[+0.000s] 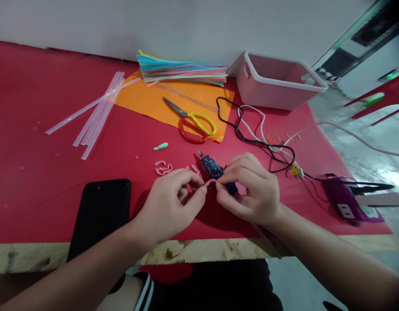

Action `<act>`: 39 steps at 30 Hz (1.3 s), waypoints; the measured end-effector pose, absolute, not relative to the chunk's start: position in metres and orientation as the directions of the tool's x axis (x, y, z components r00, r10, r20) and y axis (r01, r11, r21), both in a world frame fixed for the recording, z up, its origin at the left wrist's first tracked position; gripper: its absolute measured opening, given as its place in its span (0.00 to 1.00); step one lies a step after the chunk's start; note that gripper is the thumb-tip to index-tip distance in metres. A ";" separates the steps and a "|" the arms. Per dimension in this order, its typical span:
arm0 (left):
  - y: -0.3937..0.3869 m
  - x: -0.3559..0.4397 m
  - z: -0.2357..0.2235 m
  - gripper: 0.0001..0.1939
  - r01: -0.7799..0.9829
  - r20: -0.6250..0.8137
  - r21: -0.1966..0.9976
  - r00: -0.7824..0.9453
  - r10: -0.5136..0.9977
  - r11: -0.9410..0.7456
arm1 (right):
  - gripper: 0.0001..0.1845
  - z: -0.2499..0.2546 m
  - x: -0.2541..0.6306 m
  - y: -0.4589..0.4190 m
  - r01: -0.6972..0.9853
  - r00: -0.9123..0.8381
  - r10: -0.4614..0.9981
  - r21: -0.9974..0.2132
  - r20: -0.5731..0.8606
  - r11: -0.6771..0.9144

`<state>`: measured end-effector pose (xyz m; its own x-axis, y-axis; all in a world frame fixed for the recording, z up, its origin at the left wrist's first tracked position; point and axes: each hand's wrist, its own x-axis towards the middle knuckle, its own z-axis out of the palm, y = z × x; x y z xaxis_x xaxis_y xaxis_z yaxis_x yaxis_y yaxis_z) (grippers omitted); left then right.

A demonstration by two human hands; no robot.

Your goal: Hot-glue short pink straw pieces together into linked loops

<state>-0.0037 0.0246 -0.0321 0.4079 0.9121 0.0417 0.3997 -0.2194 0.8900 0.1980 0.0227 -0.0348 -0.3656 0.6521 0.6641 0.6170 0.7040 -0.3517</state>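
Between my two hands a short piece of pink pipe cleaner is held in a slight upward bend. My left hand pinches its left end between thumb and fingers. The right end is pinched by my right hand. Just behind my fingers lies a glue gun wrapped in dark blue patterned material, its metal tip pointing up and left, its rear partly hidden by my right hand. Several bent pink pipe cleaner pieces rest on the red tabletop beyond my left hand.
Scissors lie on an orange sheet, below a bundle of coloured pipe cleaners. Clear sticks are at left, a black phone nearer. A pink bin, tangled cables and a purple power strip occupy the right.
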 end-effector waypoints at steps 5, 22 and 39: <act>0.025 -0.003 -0.034 0.05 0.412 0.069 0.875 0.411 0.909 -0.252 | 0.04 -0.039 0.198 0.023 0.655 -0.352 0.669 -0.338 0.654 0.676; 0.022 -0.002 -0.033 0.07 0.291 0.051 0.938 0.414 0.909 -0.185 | 0.11 -0.036 0.193 0.019 0.714 -0.450 0.544 -0.081 0.709 0.696; 0.034 -0.011 -0.035 0.09 -0.098 -0.250 0.958 0.174 0.952 0.270 | 0.29 -0.039 0.254 0.042 0.833 -0.464 0.880 -0.288 0.101 0.472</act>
